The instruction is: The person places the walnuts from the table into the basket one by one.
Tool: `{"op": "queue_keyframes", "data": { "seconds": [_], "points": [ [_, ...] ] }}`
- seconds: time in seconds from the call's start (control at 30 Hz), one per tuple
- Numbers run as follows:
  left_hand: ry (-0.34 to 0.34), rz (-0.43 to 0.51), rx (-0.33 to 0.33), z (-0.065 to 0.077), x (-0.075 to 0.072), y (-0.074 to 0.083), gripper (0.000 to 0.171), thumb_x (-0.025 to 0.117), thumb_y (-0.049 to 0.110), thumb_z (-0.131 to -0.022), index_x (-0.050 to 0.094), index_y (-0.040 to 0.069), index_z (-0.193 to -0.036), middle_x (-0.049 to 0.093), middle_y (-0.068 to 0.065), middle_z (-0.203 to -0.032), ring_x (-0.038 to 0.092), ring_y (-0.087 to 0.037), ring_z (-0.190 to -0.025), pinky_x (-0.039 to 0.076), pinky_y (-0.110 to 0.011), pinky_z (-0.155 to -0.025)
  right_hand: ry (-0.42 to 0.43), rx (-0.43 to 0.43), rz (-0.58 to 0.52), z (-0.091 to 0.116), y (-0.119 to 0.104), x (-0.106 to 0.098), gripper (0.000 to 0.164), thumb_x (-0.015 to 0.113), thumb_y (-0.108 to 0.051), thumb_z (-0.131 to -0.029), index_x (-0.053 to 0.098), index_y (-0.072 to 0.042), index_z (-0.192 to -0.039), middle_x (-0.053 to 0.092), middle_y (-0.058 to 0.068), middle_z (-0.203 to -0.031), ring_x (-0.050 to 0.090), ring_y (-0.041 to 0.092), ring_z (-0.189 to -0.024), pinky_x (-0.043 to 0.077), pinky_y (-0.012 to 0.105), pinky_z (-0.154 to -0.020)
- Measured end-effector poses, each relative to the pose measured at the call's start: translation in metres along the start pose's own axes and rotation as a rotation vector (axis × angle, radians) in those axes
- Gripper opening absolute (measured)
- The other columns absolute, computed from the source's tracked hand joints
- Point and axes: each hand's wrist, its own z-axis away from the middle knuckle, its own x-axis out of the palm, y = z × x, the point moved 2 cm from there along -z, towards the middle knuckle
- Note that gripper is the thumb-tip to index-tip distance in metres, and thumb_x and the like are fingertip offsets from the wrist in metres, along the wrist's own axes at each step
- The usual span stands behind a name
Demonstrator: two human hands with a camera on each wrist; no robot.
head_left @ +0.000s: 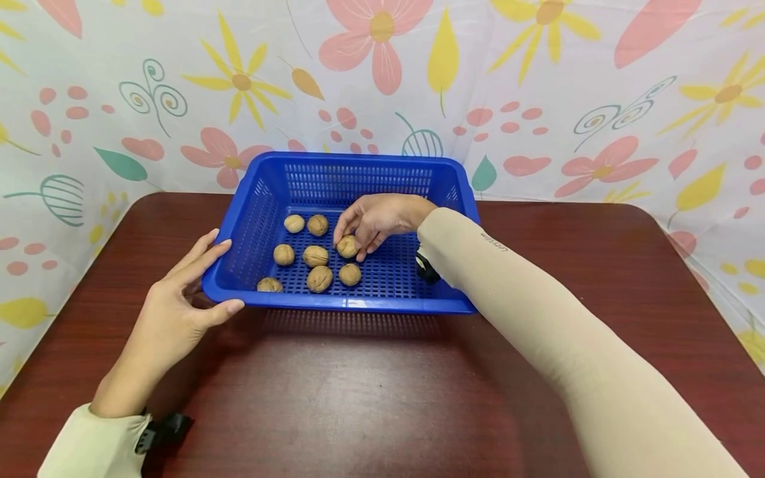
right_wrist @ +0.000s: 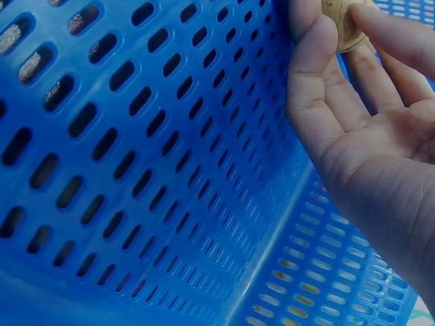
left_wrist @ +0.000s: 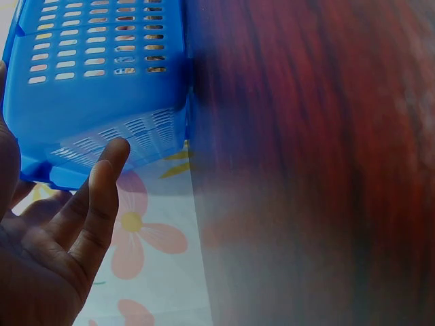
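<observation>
A blue plastic basket point(head_left: 340, 304) with slotted walls sits on the table. My right hand point(head_left: 382, 219) reaches into it and pinches a walnut point(head_left: 346, 247) between thumb and fingers; the right wrist view shows that same walnut point(right_wrist: 345, 27) at the fingertips. Several other walnuts lie on the basket floor toward the left, among them a pale one point(head_left: 294, 224) at the back and a larger one point(head_left: 319, 279) near the front wall. My left hand point(head_left: 173, 315) rests at the front left corner, its fingers straight along the left rim and its thumb at the front rim.
Under the basket is a dark red-brown wooden table point(head_left: 382, 405) with rounded back corners. A white cloth point(head_left: 382, 106) printed with flowers and leaves hangs behind it. Dark wrist devices show at the left cuff and under the right sleeve point(head_left: 514, 279).
</observation>
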Motion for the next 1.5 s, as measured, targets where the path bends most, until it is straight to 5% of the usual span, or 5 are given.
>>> {"op": "queue_keyframes", "data": {
  "seconds": [0.5, 0.67, 0.97, 1.23, 1.5],
  "points": [
    [0.011, -0.025, -0.009, 0.002, -0.006, 0.001, 0.082, 0.088, 0.001, -0.083, 0.052, 0.014, -0.156, 0.035, -0.007, -0.170, 0.057, 0.007, -0.117, 0.049, -0.004, -0.077, -0.017, -0.001, 0.027, -0.001, -0.009, 0.003, 0.033, 0.062, 0.005, -0.098, 0.073, -0.008, -0.127, 0.065, 0.003, -0.144, 0.077, 0.028, -0.094, 0.063, 0.037, -0.084],
    [0.011, -0.013, -0.005, 0.002, -0.007, 0.001, 0.082, 0.087, 0.001, -0.083, 0.052, 0.015, -0.156, 0.035, -0.008, -0.170, 0.054, 0.011, -0.116, 0.050, -0.004, -0.077, 0.050, 0.012, -0.003, 0.007, -0.014, 0.000, 0.033, 0.068, -0.004, -0.099, 0.072, -0.010, -0.131, 0.067, 0.003, -0.141, 0.078, 0.031, -0.095, 0.063, 0.036, -0.080],
    [-0.003, -0.004, 0.000, 0.001, -0.005, 0.003, 0.080, 0.087, 0.006, -0.085, 0.052, 0.015, -0.156, 0.034, -0.006, -0.171, 0.057, 0.009, -0.119, 0.051, -0.005, -0.077, 0.245, -0.053, -0.020, 0.030, -0.024, -0.011, 0.037, 0.069, -0.022, -0.103, 0.068, -0.011, -0.138, 0.066, 0.007, -0.143, 0.078, 0.028, -0.096, 0.058, 0.049, -0.100],
    [-0.014, -0.004, -0.009, -0.002, -0.004, 0.004, 0.081, 0.087, 0.004, -0.085, 0.050, 0.011, -0.156, 0.033, -0.006, -0.171, 0.060, -0.043, -0.124, 0.050, -0.005, -0.076, 0.342, -0.139, 0.011, 0.081, -0.046, -0.018, 0.032, 0.065, -0.027, -0.105, 0.070, -0.014, -0.134, 0.068, 0.005, -0.140, 0.075, 0.024, -0.104, 0.060, 0.043, -0.096],
    [-0.023, 0.027, -0.017, -0.002, -0.001, 0.003, 0.080, 0.086, 0.004, -0.086, 0.050, 0.010, -0.156, 0.032, -0.006, -0.172, 0.059, -0.045, -0.129, 0.051, -0.005, -0.078, 0.483, -0.209, 0.016, 0.166, -0.027, -0.024, 0.032, 0.066, -0.025, -0.104, 0.071, -0.011, -0.132, 0.067, 0.004, -0.138, 0.073, 0.024, -0.105, 0.061, 0.036, -0.085]
  ]
}}
